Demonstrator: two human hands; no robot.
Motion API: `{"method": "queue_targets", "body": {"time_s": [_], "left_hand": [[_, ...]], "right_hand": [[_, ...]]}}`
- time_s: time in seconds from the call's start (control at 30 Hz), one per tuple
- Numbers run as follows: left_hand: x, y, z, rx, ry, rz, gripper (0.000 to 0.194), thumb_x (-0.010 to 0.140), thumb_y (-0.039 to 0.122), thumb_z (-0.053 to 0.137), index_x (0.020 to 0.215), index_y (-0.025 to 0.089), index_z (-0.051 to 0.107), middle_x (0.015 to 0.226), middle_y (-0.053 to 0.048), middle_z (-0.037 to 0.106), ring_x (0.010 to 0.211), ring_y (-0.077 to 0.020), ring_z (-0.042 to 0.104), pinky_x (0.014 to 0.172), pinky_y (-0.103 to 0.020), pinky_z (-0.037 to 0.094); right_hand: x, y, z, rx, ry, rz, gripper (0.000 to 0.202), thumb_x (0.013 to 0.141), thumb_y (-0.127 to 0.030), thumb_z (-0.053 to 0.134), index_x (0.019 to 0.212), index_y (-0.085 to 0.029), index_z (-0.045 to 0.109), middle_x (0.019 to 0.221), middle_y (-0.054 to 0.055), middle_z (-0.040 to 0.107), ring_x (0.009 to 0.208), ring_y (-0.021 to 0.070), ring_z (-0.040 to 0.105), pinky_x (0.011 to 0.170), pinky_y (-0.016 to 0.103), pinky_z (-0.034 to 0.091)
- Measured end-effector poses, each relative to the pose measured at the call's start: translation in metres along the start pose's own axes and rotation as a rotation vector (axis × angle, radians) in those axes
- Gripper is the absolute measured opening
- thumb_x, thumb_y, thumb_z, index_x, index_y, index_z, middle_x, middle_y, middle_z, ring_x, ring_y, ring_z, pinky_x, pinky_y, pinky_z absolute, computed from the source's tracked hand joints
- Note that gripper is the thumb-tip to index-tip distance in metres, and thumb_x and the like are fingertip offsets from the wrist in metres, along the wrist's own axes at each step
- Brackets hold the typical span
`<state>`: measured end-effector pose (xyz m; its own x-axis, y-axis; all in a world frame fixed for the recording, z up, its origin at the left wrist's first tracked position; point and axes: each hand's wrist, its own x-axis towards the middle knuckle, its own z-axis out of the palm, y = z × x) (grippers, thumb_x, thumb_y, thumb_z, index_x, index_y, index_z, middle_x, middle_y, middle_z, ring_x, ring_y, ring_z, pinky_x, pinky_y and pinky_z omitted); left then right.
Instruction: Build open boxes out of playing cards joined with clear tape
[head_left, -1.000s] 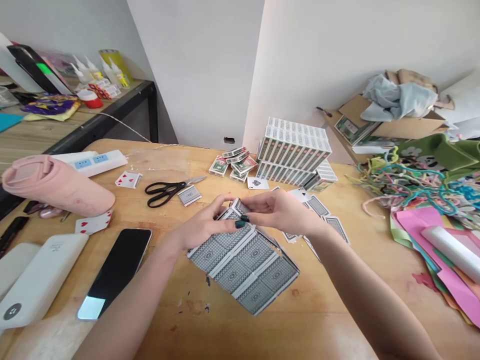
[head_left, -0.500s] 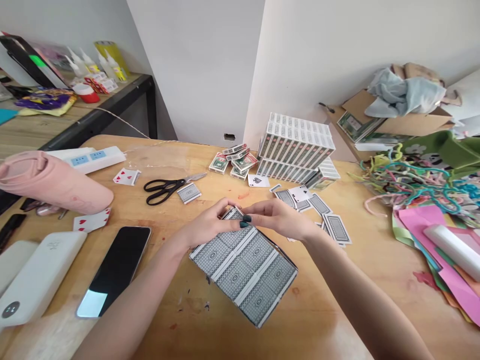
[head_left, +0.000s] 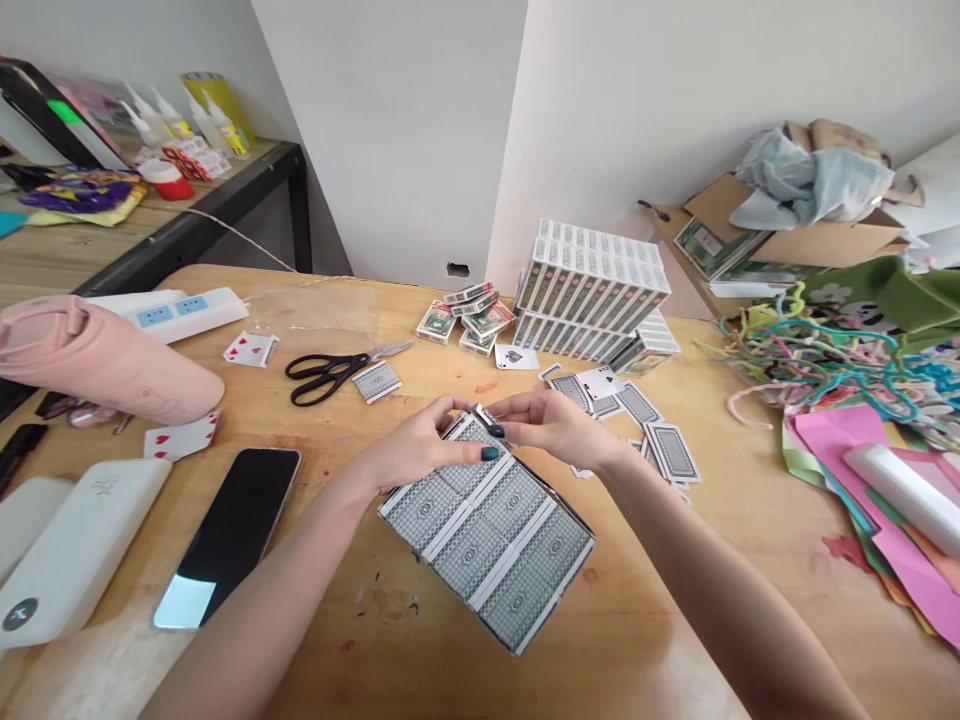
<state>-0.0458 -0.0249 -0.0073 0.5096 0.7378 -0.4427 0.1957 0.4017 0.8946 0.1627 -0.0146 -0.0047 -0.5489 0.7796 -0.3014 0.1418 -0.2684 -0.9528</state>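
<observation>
A panel made of joined playing cards (head_left: 514, 545), grey patterned backs upward, is held tilted above the wooden table. My left hand (head_left: 424, 445) grips its far left corner, thumb flat on top and fingers curled behind the edge. At the same corner my right hand (head_left: 551, 425) pinches the panel's far edge between thumb and fingers, where a small light strip shows. The underside of the panel is hidden. Just beyond lie black-handled scissors (head_left: 330, 375) and a cut card piece (head_left: 377, 381). Loose playing cards (head_left: 671, 452) are scattered right of my right hand.
Stacked card boxes (head_left: 592, 285) stand at the back, with several loose card boxes (head_left: 476, 315) beside them. At left are a phone (head_left: 232, 530), a white power bank (head_left: 86, 550), a pink rolled case (head_left: 112, 365) and a power strip (head_left: 191, 315). Coloured paper (head_left: 855, 470) lies right.
My right hand has shifted slightly at the panel's far corner, its thumb moving a little right and exposing the light strip. The panel stays nearly in place.
</observation>
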Motion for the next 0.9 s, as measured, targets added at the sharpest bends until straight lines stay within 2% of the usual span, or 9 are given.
{"method": "queue_targets", "body": {"time_s": [0.3,0.43,0.6,0.73,0.9], "left_hand": [[0.003,-0.006,0.000,0.028,0.002,-0.001,0.054,0.068,0.041,0.074,0.112,0.023,0.049,0.100,-0.002,0.062,0.090,-0.0198,0.060,0.076,-0.033,0.046],[0.005,-0.010,0.001,0.031,0.015,-0.017,0.055,0.067,0.043,0.074,0.112,0.023,0.048,0.100,-0.001,0.063,0.089,-0.0195,0.060,0.076,-0.033,0.045],[0.010,-0.018,0.003,-0.003,0.026,-0.063,0.054,0.066,0.043,0.073,0.109,0.022,0.049,0.098,-0.001,0.062,0.089,-0.0197,0.060,0.075,-0.032,0.044],[0.013,-0.027,0.008,-0.052,0.112,-0.100,0.047,0.065,0.046,0.072,0.099,0.019,0.054,0.092,0.000,0.060,0.087,-0.0194,0.058,0.074,-0.031,0.043],[0.017,-0.040,0.016,-0.084,0.254,-0.009,0.044,0.067,0.045,0.069,0.098,0.018,0.055,0.090,-0.001,0.058,0.089,-0.0204,0.055,0.077,-0.032,0.041]], "right_hand": [[-0.005,-0.002,0.003,-0.112,-0.056,-0.057,0.033,0.084,-0.032,0.060,0.113,-0.016,0.066,0.096,0.006,0.073,0.091,0.0168,0.067,0.080,0.031,0.053],[-0.009,-0.002,0.006,-0.191,0.004,-0.038,0.033,0.085,-0.029,0.058,0.115,-0.017,0.065,0.091,0.005,0.073,0.091,0.0184,0.067,0.080,0.032,0.053],[-0.008,0.008,0.014,-0.239,0.110,0.029,0.030,0.084,-0.026,0.056,0.110,-0.018,0.068,0.094,0.004,0.074,0.086,0.0175,0.069,0.074,0.028,0.054],[-0.001,0.016,0.015,-0.312,0.125,0.022,0.028,0.083,-0.024,0.054,0.105,-0.018,0.071,0.095,0.004,0.075,0.084,0.0174,0.069,0.069,0.025,0.053],[0.011,0.012,0.008,-0.396,0.100,0.007,0.027,0.081,-0.021,0.054,0.101,-0.017,0.072,0.096,0.004,0.075,0.084,0.0173,0.070,0.071,0.026,0.053]]}}
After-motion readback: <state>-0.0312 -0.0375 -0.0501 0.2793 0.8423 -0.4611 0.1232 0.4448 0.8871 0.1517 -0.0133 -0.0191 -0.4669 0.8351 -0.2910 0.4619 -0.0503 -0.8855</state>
